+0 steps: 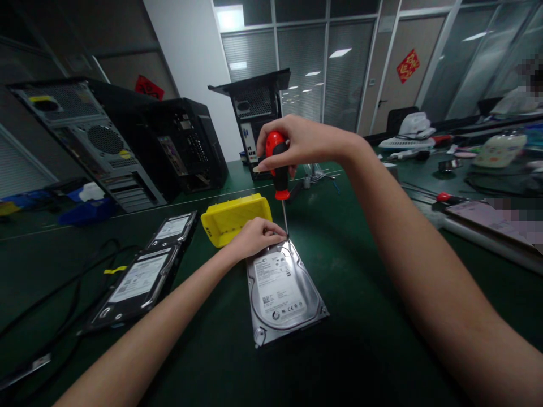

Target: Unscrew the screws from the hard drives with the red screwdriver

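Note:
A silver hard drive [282, 285] with a white label lies face up on the green table in front of me. My right hand [288, 144] is wrapped round the red and black handle of a screwdriver [280, 169], held upright. Its shaft points down to the drive's far right corner, where the tip meets the metal. My left hand [257, 240] grips the drive's far end with curled fingers. Its thumb and forefinger reach close to the screwdriver tip, and some fingers are hidden. Just behind that hand sits a yellow plastic bin [235, 217] with small dark bits in it.
Two more hard drives [139, 274] lie to the left, near black cables [76, 294]. Opened computer cases [106, 141] stand at the back. On the right are another screwdriver [447, 198], a pinkish flat panel [496, 217] and assorted clutter.

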Demonstrator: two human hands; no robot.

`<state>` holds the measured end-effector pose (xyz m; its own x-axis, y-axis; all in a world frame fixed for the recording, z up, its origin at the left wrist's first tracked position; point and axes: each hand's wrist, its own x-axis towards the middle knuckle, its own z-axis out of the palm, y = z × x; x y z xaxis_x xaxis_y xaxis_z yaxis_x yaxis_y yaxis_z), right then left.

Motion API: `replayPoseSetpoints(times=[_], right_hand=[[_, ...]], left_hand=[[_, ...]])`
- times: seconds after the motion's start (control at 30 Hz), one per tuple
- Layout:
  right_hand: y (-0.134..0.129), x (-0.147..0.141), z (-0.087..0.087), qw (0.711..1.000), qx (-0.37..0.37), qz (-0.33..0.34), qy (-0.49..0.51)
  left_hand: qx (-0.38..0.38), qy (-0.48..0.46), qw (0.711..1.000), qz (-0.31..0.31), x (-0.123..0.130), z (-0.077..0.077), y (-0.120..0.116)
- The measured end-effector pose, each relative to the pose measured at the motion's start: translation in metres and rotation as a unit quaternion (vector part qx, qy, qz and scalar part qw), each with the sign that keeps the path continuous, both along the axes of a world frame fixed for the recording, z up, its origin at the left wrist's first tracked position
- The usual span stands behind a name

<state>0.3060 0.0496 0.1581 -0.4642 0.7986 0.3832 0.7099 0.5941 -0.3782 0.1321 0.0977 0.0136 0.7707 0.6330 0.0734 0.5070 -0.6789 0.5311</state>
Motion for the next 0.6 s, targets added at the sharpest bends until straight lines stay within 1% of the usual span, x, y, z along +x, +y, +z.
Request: replayPoseSetpoints(times=[0.37, 0.6], right_hand=[[-0.0027, -0.0008, -0.0006, 1.000, 0.010, -0.001, -0.001], [-0.0001, 0.0003, -0.0020, 1.000, 0.018, 0.005, -0.001]], left_hand=[[0.016, -0.005, 1.000, 0.002, 0.0015, 0.0023, -0.0035], [0.015, -0.009, 1.000, -0.001, 0.0016, 0.0036, -0.0048]])
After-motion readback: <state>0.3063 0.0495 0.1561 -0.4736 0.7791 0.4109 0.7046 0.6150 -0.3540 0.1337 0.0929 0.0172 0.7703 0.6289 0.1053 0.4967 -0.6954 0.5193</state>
